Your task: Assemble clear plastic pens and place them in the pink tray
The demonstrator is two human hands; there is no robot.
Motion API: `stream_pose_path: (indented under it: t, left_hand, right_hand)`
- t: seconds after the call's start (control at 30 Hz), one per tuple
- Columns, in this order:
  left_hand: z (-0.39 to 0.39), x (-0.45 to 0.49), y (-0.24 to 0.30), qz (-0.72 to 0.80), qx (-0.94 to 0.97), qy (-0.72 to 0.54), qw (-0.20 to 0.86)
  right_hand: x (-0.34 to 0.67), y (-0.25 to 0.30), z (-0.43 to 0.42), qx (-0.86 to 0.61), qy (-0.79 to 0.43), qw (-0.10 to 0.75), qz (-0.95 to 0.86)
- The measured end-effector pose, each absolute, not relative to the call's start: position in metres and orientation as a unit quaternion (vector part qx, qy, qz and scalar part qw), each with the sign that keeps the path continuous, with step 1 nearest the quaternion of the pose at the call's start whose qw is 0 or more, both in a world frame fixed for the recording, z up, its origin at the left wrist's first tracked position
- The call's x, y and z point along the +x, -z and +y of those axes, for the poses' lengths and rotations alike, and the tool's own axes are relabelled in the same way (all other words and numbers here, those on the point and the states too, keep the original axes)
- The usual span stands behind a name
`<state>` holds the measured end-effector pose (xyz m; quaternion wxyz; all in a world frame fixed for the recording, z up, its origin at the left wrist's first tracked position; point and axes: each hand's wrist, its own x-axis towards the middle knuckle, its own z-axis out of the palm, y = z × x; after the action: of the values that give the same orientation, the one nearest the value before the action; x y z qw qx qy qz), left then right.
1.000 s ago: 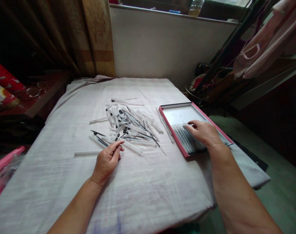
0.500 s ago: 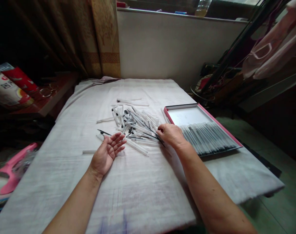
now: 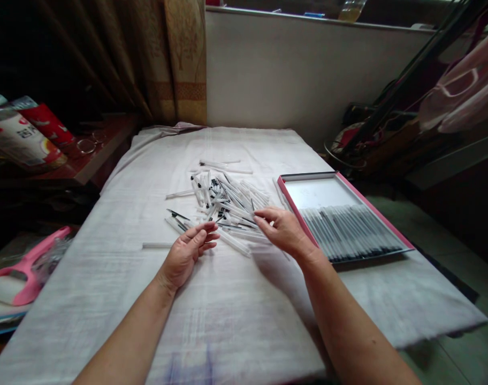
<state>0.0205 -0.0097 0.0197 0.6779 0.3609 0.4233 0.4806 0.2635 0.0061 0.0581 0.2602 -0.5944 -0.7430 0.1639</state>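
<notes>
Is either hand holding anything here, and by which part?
The left hand lies open and empty beside the pens. The right hand touches their near edge with its fingers; a grip cannot be told.

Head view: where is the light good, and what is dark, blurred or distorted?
In the head view, soft daylight lights the white cloth-covered table and the pile of clear plastic tubes; the right hand casts a faint shadow on the cloth; the brown curtain is nearly black; the head view's near edge is smeared and stretched.
</notes>
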Motion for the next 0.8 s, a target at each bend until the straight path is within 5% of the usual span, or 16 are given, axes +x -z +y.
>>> stream_pose_path:
  t: [0.27,0.43,0.67,0.8]
  left_hand:
    - [-0.018,0.033,-0.016,0.455,0.444,-0.462,0.618]
    - [-0.017,0.032,-0.018,0.458,0.405,-0.509,0.606]
    - [-0.016,0.033,-0.022,0.456,0.388,-0.511,0.617]
    - [-0.018,0.033,-0.021,0.457,0.417,-0.493,0.612]
  right_hand:
    - [0.206,-0.05,-0.017,-0.473,-0.258,0.26,-0.801]
    - [0.234,-0.051,-0.007,-0.572,-0.206,0.246,-0.755]
    - [0.296,-0.057,-0.01,-0.722,-0.17,0.075,-0.666]
    - [0.298,-0.055,-0.012,-0.726,-0.161,0.047,-0.667]
